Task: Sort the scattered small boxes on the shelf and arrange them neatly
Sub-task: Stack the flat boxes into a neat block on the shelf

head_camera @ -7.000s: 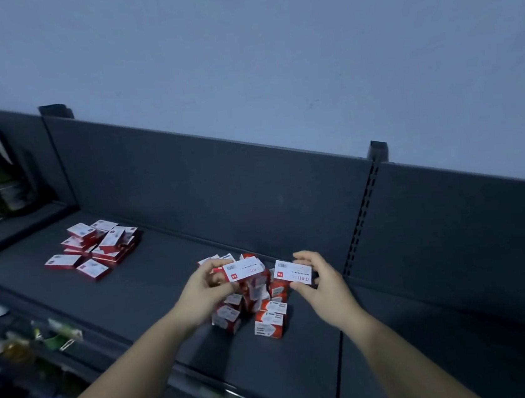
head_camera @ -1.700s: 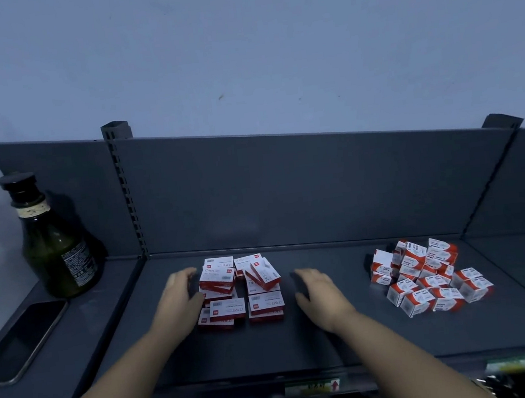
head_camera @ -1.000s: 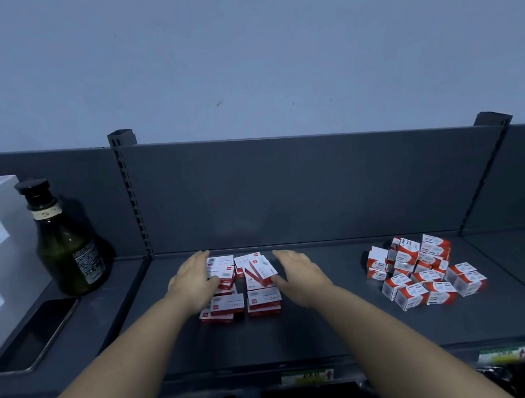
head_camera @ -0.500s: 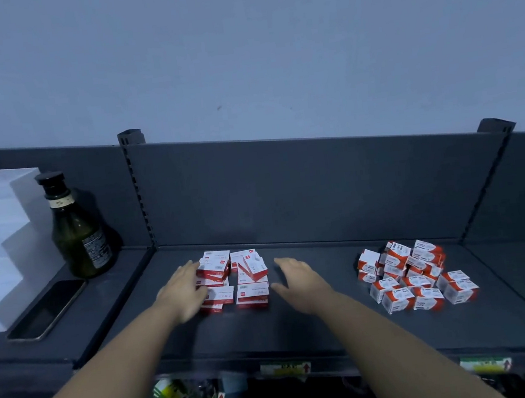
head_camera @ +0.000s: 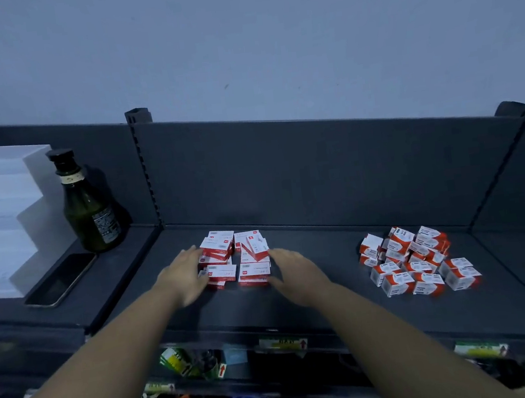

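1. Fingers point(head_camera: 191, 253) of the left hand point(head_camera: 185, 278) lie straight against the left side of the flat-box pile point(head_camera: 234, 261). The right hand point(head_camera: 298, 276), fingers loosely spread, lies just beside the pile's right side and grips nothing.
2. Two hands flank one pile on the shelf point(head_camera: 314, 294). A second heap of cube-like boxes point(head_camera: 415, 261) sits well apart to the right. Overlap hides the exact box counts.
3. Pile boxes are flat, white-topped with red edges, and several sit skewed. One bottle point(head_camera: 88, 205) and one phone point(head_camera: 62, 280) are to the left.
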Motion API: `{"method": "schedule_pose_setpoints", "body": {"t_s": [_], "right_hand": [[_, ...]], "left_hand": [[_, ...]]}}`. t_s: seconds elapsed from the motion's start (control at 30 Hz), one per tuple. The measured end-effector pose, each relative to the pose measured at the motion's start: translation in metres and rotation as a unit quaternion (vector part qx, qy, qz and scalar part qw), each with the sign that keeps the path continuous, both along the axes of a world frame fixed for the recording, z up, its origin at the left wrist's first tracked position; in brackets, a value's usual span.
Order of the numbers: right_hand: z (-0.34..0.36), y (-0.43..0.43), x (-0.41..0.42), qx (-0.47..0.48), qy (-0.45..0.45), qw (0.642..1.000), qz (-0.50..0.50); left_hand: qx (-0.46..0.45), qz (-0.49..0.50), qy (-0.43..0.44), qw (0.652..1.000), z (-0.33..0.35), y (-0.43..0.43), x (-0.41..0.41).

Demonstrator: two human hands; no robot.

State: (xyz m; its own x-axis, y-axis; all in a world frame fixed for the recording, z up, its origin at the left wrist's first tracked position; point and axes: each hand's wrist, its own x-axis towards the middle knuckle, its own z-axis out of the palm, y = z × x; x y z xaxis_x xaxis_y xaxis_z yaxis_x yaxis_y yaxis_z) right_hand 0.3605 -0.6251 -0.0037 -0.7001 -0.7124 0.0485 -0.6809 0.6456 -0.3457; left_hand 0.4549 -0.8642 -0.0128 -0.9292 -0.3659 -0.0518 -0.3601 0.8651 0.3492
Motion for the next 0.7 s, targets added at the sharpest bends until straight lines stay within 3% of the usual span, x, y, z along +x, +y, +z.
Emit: {"method": "schedule_pose_setpoints", "body": {"t_s": [0.3,0.7], "right_hand": [[0.008,-0.007,-0.02,0.052,-0.017,0.993,-0.1],[0.002,-0.024,-0.004,0.055,-0.04,0.987,-0.148]], "left_hand": [[-0.066,-0.063,-0.027,0.995,0.017,-0.028,-0.02],[-0.028,-0.07,-0.031,0.997,0.009,-0.054,-0.023]]}}
